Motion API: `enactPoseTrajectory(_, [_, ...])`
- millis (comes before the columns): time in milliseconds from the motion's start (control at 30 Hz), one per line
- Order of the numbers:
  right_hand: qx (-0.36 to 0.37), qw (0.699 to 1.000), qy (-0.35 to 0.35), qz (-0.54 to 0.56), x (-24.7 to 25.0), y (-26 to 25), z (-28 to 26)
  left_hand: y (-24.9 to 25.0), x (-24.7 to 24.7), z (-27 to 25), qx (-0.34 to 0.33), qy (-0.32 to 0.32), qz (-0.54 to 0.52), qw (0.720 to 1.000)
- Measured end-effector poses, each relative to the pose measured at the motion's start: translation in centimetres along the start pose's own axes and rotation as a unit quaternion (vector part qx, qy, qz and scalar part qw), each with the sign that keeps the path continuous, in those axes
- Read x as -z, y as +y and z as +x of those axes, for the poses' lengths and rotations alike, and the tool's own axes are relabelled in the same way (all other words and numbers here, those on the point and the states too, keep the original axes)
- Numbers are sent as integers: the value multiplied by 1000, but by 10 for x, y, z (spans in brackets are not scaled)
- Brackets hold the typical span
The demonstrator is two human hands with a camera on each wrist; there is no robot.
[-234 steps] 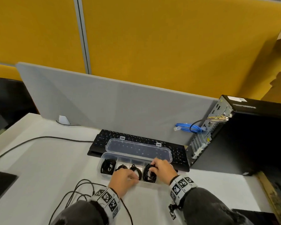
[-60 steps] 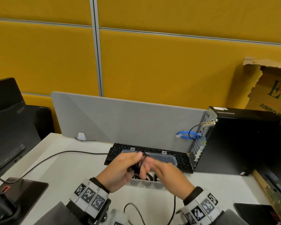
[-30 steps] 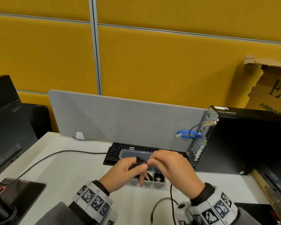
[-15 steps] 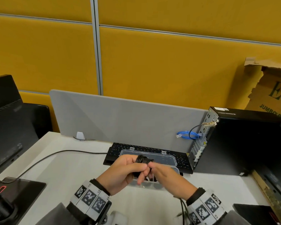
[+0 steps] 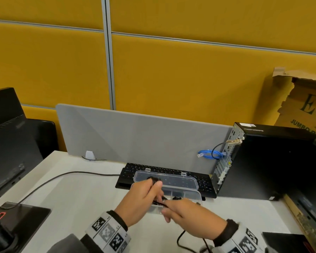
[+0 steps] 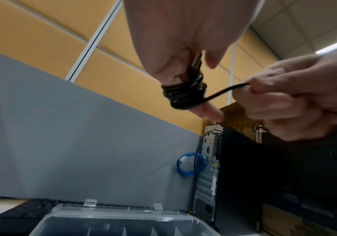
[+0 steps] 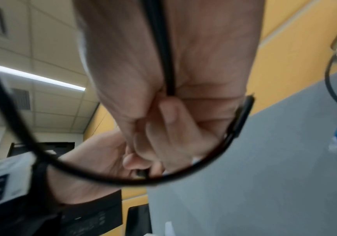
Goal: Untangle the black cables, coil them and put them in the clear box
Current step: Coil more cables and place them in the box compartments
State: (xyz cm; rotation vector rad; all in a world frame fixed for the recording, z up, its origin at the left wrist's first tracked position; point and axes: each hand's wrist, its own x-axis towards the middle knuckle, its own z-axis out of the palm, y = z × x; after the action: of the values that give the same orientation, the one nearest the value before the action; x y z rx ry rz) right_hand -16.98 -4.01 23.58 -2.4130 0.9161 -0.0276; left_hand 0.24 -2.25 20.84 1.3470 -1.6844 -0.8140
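Note:
A black cable (image 6: 183, 94) is wound in a tight coil round the fingers of my left hand (image 6: 183, 63), which I hold above the clear box (image 5: 193, 195). In the head view the coil (image 5: 154, 179) shows above my left hand (image 5: 153, 192). My right hand (image 5: 167, 209) pinches the free strand (image 6: 224, 91) just right of the coil and holds it taut. The loose tail (image 5: 181, 236) hangs below my right wrist. The box's lid (image 5: 181, 181) stands open against the keyboard. Dark coiled cable (image 5: 176, 198) lies in one compartment.
A black keyboard (image 5: 131, 170) lies behind the box, before a grey divider (image 5: 135, 139). A black computer tower (image 5: 263, 161) with a blue cable (image 5: 210, 154) stands at the right. A monitor (image 5: 5, 143) and its base (image 5: 22, 218) are at the left. A grey cable (image 5: 62, 177) crosses the desk.
My right hand has carried the strand from above my left fingers down to their lower right, so the coil has grown. Earlier both hands were down at the box.

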Motion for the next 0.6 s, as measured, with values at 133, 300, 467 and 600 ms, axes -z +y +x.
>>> enactPoseTrajectory(133, [-5,995,61,-74,15,11,0,4,1,3,-20,-94,87,992])
enactPoseTrajectory(300, [1,998,10,64,21,24,4,9,15,9,-78,-103,187,974])
enactPoseTrajectory(467, [-13,994,-17,103,15,32,5,1,31,10,-48,-53,277,958])
enactPoseTrajectory(600, [-53,992,19,115,13,41,1,-9,62,17,6,62,302,951])
